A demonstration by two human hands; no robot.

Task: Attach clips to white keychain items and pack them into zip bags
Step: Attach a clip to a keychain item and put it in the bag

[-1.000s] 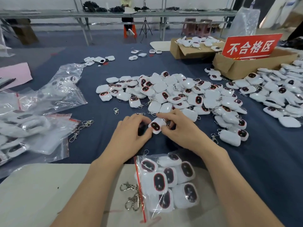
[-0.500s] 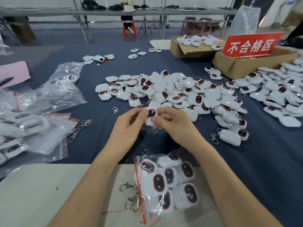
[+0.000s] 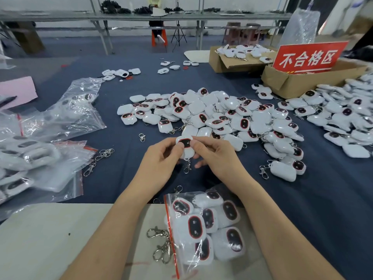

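Factory packing/QC floor, not a home or office. Long table [image 3: 333, 209] under dark blue cloth, heaped with identical white keychain items [image 3: 212, 116] in bulk. Filled zip bags [image 3: 203, 229] stacked near and at left [image 3: 36, 158], loose metal clips [image 3: 161, 247] scattered. Cardboard boxes [image 3: 292, 83] holding more units, one with a red sign [image 3: 308, 57] in Chinese, a reject-area marker. Bare steel-frame benches [image 3: 141, 17] along the far wall, plastic stools [image 3: 242, 31], concrete-look floor.
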